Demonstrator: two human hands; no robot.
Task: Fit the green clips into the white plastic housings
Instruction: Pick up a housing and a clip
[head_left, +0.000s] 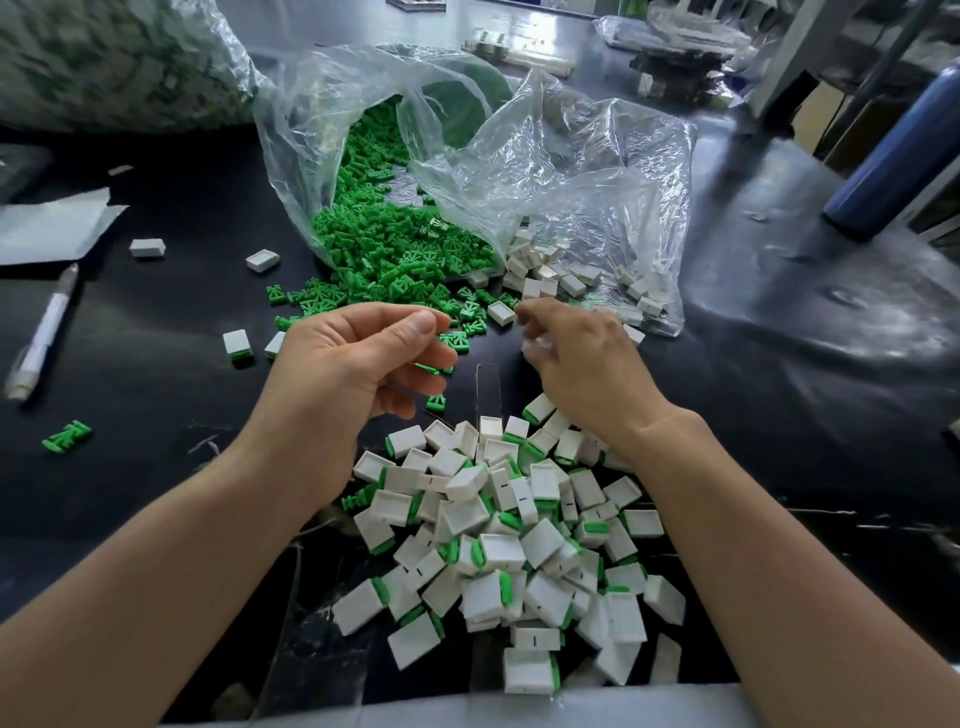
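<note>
Boxy white plastic housings (498, 551), most showing a green edge, lie heaped on the glossy black worktop (156, 322) between your forearms. Your left hand (358, 369) hovers past the heap, fingers loosely curled; a green sliver shows beside them, but you cannot tell if it is pinched. Your right hand (587, 374) is blurred, fingers bent round something pale, grip unclear. Beyond, ribbed green clips (395, 244) spill from a crinkled clear bag (571, 171), with hollow empty housings (545, 270) just beside them.
</note>
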